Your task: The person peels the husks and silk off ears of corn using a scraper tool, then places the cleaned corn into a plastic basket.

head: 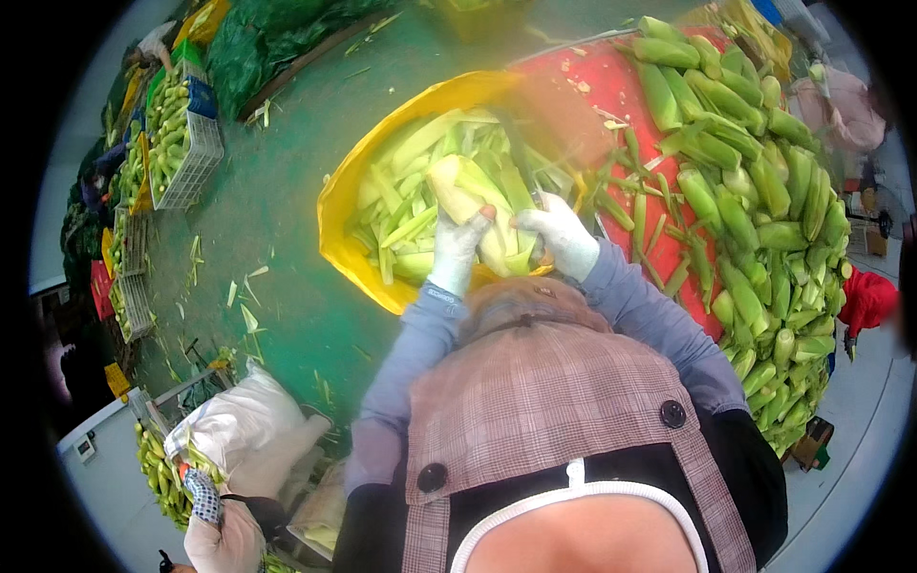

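Observation:
A partly husked ear of corn (458,185) lies between my hands, over the mouth of a yellow bag (351,268). My left hand (456,247), in a pale glove with bare fingertips, grips the ear from the left. On the other side, my gloved right hand (566,233) has its thumb against the ear's husk leaves, and its fingers curl partly out of sight. A small shiny piece shows by its forefinger; I cannot tell what it is. Loose green husks (408,222) fill the bag beneath both hands.
On my right, a red work surface (584,89) bears husk scraps and a tall heap of unhusked corn (759,215). Crates of corn (190,157) stand at far left. Behind on the left, a person (222,537) works by a white sack (236,415). Husk bits litter the green floor (286,215).

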The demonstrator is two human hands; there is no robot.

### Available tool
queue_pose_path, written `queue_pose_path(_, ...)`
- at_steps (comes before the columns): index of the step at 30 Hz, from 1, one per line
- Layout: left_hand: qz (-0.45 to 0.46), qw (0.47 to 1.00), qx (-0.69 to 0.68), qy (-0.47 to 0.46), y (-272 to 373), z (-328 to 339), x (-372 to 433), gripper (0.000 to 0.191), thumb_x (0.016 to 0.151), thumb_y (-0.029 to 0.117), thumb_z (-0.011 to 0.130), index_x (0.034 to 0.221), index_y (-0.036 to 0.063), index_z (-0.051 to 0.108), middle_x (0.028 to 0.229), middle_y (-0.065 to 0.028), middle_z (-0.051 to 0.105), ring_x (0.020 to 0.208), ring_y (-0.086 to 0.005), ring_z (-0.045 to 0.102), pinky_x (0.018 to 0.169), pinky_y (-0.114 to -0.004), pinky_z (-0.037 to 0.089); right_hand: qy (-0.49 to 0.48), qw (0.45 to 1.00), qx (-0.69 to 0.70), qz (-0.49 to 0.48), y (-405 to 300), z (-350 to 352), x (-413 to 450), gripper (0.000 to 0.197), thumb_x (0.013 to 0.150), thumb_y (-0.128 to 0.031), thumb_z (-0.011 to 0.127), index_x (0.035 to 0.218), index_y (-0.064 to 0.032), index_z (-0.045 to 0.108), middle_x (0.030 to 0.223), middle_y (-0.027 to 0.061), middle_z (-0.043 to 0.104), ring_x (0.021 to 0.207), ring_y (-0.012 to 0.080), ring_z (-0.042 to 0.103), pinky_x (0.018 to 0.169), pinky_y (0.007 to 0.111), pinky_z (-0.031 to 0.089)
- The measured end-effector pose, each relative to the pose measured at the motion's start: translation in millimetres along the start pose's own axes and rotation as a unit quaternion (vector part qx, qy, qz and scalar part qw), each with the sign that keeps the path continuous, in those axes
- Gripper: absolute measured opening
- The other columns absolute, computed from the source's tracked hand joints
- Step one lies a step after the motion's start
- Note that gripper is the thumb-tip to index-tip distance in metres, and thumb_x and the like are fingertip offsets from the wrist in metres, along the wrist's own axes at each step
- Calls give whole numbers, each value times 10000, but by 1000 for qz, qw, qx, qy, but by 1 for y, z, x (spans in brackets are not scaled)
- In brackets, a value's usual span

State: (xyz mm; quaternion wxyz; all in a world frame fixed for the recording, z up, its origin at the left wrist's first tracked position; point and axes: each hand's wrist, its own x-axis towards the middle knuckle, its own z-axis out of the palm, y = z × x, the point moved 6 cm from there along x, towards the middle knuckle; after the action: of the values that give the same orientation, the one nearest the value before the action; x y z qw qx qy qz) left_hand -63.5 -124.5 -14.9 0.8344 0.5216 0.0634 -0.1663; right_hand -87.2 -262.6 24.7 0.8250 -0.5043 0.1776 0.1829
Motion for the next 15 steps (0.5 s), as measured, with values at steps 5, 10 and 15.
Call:
queue_pose_path(5,-54,988,-136,-38,0,-5,2,562,849,206,679,1303,-10,427,1160,-106,569,1051,-190,558,926,-324,454,-56,991,102,60,-1,7,-7,395,774,-61,609,1155,15,537,894,74,649,665,136,632,519,233,486)
queue_pose_path(10,-47,993,-108,-24,-8,-7,8,577,883,230,631,1335,-34,388,1226,-111,540,1096,-194,538,954,-327,433,5,995,-53,-88,-7,6,0,423,782,-101,618,1182,6,534,840,34,631,539,78,547,446,206,414)
queue_pose_path(15,-67,998,19,-9,-7,-13,17,577,881,276,636,1311,-47,426,1184,-105,576,1050,-186,562,943,-305,433,36,993,-48,-104,-14,-5,-10,423,777,-117,630,1174,-1,542,816,24,610,481,60,478,411,196,383)
